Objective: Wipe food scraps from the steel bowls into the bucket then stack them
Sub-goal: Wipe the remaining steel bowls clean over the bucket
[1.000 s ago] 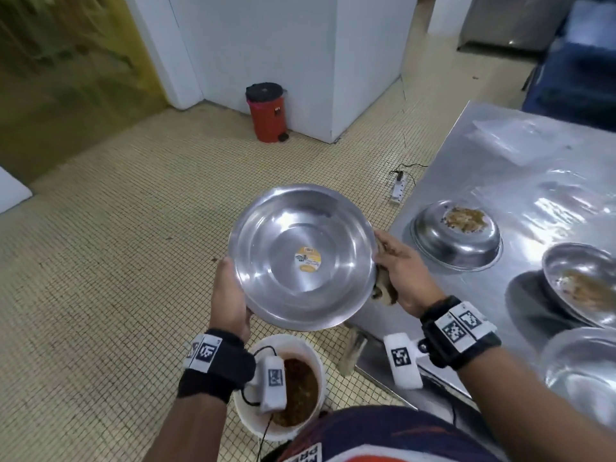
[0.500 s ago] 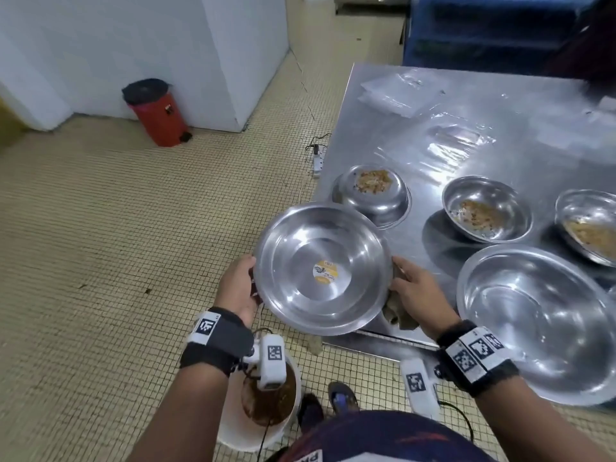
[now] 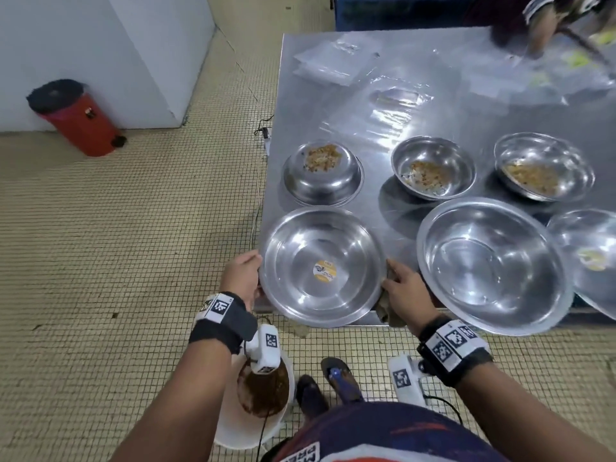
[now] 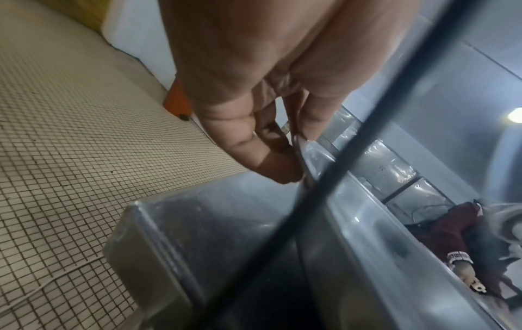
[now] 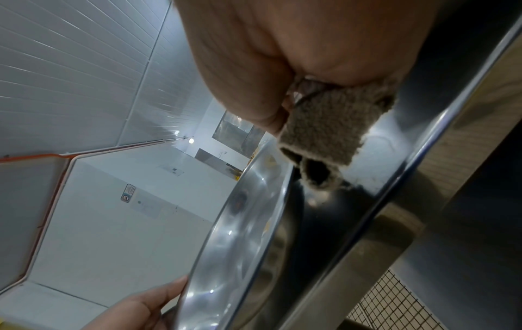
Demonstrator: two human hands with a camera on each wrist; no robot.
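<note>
Item: wiped steel bowl [image 3: 321,266], broad and shallow, sticker at its centre, no scraps visible inside. Location: near-left corner of the steel table [image 3: 333,105], its near rim overhanging the edge; whether it rests fully on the top I cannot tell.

Left hand [image 3: 240,278]: fingers and thumb pinch the left rim.

Right hand [image 3: 405,290]: at the right rim, fingers curled around a tan cloth [image 5: 330,125] pressed against the bowl's edge.

Handling, as judged: thin, rigid, light, slick polished metal; best taken at opposite rim points, as now. It probably rings and slides if dropped onto steel.

Adjacent: larger empty bowl [image 3: 493,265] just to the right, a likely stacking base. Three small bowls with scraps [image 3: 433,166] behind. Bucket [image 3: 256,415] on the floor below, brown slop inside.
</note>
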